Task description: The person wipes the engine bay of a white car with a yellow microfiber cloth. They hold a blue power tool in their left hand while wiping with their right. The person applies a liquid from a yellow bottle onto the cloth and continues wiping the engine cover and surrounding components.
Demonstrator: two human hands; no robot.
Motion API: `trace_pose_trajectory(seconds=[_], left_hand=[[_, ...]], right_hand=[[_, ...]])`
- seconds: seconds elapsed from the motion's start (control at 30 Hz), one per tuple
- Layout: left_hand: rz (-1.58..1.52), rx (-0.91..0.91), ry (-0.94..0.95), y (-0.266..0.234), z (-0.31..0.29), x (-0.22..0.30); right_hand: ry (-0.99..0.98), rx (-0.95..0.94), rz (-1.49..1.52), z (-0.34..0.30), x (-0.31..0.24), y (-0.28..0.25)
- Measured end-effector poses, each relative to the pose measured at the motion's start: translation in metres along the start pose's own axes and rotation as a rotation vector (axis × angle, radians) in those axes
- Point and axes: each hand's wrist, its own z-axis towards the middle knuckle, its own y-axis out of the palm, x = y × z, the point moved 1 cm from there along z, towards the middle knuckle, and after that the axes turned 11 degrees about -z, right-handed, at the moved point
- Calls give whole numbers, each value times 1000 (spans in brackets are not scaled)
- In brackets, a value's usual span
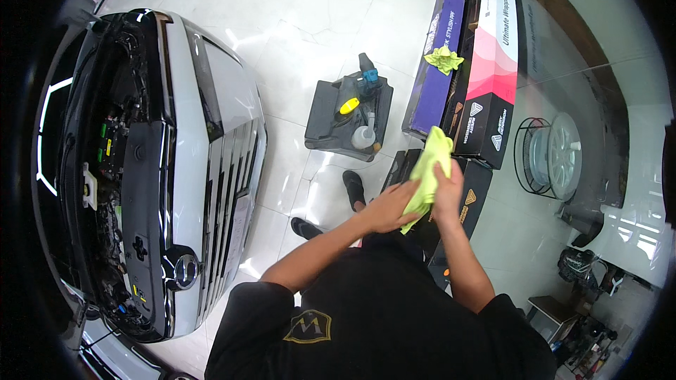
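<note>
A yellow-green microfiber cloth point(431, 163) is held between both my hands, out in front of my body and above the dark boxes. My left hand point(389, 209) grips its lower left side, with the fingers closed in the fabric. On the right side, my right hand point(448, 190) is closed around the cloth, thumb pointing up along it. The fingertips of both hands are partly hidden by the folds. A second crumpled yellow-green cloth point(444, 60) lies on top of the long purple box point(438, 56), beyond my hands.
To the left stands a white car point(211, 84) with its engine bay exposed. A dark grey bin point(320, 116) holding spray bottles sits on the tiled floor ahead. Long boxes, one pink, white and black point(493, 63), lie at right, beside a glass panel and a hose reel point(563, 155).
</note>
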Motion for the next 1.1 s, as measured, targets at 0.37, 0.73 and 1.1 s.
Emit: trace_pose_trajectory(seconds=[0.37,0.73,1.1], left_hand=[[261,675,-853,-125,8,-213],[-19,1077,-728,-175,57,-256],[-407,1032,-160,-183,-87,74]], right_hand=[[231,165,-473,24,62,-176],[279,247,-603,10,111,-209],[-188,-66,-190,153,-24,-89]])
